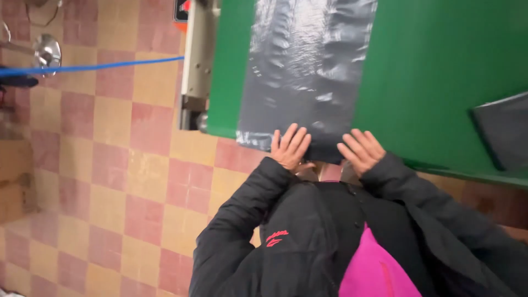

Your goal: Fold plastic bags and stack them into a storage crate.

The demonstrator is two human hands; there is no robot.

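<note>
From the head camera, you are looking steeply down over your own chest at a green table [440,71]. A grey plastic sheet [302,71], shiny and wrinkled, lies flat along the tabletop, and its near end reaches the table edge closest to you.

Your left hand [290,147] lies palm down on the near end of that sheet, fingers [291,135] straight and slightly spread, pressing flat rather than pinching. Your right hand [361,151] lies just beside it on the same end of the sheet, at the table edge, fingers extended and fanned a little, also flat on top. The two hands are near each other but apart, with a strip of sheet between them. Both thumbs are hidden, so you cannot tell whether they curl under the edge.

Your black jacket sleeves [242,220] run back from the wrists, and something bright pink [374,269] shows at your chest. Another dark sheet [503,132] lies on the table at far right. Below is a floor of pink and yellow tiles [110,165], and a blue hose [93,67] crosses it at upper left.
</note>
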